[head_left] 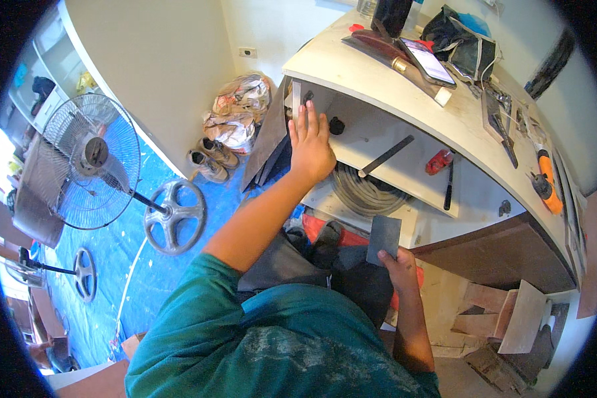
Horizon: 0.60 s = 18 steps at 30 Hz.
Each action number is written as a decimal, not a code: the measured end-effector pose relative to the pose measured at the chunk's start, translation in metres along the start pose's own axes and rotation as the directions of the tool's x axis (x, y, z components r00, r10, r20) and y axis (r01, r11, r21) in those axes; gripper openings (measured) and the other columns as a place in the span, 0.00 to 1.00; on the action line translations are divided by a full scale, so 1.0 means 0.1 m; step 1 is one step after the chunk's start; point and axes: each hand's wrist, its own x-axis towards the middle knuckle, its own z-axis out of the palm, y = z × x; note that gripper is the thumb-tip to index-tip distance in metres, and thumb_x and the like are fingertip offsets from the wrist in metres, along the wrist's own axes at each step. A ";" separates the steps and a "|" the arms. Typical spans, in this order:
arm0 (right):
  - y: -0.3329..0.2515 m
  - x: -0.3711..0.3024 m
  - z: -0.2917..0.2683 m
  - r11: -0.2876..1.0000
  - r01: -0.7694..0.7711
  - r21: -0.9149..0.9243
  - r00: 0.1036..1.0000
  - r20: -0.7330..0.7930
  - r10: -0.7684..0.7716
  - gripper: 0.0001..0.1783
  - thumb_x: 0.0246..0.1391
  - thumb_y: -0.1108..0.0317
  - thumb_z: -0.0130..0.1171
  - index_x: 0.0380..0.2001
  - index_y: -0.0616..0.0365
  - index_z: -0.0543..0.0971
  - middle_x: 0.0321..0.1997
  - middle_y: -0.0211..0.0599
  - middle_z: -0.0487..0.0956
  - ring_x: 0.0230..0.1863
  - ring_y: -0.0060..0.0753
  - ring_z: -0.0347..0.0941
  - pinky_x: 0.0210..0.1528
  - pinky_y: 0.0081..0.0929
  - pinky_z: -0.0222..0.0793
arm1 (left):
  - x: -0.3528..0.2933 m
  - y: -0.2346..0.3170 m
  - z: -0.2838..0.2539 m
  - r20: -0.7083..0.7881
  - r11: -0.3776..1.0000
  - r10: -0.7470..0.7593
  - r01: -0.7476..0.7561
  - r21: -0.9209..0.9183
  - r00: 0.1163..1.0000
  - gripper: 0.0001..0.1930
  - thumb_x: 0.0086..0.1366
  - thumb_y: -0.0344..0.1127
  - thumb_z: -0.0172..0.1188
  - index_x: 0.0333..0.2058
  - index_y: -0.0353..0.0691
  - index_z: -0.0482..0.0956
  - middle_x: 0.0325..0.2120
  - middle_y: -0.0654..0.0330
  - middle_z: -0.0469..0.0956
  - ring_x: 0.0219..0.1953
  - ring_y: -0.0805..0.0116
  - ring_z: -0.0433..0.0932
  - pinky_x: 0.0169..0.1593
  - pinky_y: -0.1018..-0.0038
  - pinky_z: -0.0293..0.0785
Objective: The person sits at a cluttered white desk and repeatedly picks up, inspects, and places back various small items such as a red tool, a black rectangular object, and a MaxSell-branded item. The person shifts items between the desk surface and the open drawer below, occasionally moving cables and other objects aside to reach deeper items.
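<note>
My left hand [312, 147] is raised with its fingers stretched out, near the left edge of an open white cabinet [298, 89]. Whether the palm touches the edge, I cannot tell. Low on the right, my right hand [399, 266] pinches a flat grey rectangular piece [384, 239] that looks like sandpaper, its upper part standing clear of the fingers. On the cabinet's shelf lie a dark rod [386, 156], a red object [438, 162] and a black-handled tool [450, 186]. Below the shelf sits a coiled grey hose [365, 192].
On the cabinet top lie a phone [428, 62], a sheathed blade [404, 65] and an orange-handled tool [546, 179]. A pedestal fan [94, 159] stands at left on blue sheeting [139, 292]. Shoes [211, 159], filled bags [239, 113] and board offcuts [491, 312] lie around.
</note>
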 end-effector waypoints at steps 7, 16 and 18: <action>0.14 -0.02 0.09 0.991 -0.009 0.135 1.000 -0.027 0.013 0.10 0.57 0.67 0.59 0.37 0.62 0.81 0.34 0.27 0.80 0.35 0.22 0.73 0.42 0.26 0.69 | 0.41 0.01 -0.50 0.312 -0.340 -0.380 0.183 -0.923 0.871 0.25 0.60 0.25 0.51 0.58 0.36 0.64 0.56 0.54 0.68 0.56 0.67 0.66 0.58 0.69 0.63; 0.12 -0.05 0.23 0.961 -0.078 0.264 0.997 0.006 0.079 0.12 0.58 0.66 0.56 0.42 0.61 0.75 0.37 0.35 0.79 0.37 0.29 0.77 0.38 0.28 0.76 | 0.66 0.17 -0.71 0.381 -0.528 -0.334 0.164 -0.833 0.862 0.17 0.55 0.21 0.50 0.44 0.41 0.67 0.45 0.59 0.69 0.44 0.66 0.66 0.48 0.64 0.63; 0.05 -0.05 0.24 0.939 -0.103 0.328 0.993 -0.017 0.115 0.14 0.59 0.65 0.55 0.45 0.61 0.73 0.38 0.38 0.79 0.38 0.33 0.78 0.36 0.30 0.77 | 0.65 0.17 -0.70 0.377 -0.560 -0.288 0.164 -0.812 0.880 0.22 0.53 0.19 0.49 0.47 0.42 0.65 0.48 0.58 0.67 0.45 0.66 0.64 0.49 0.63 0.61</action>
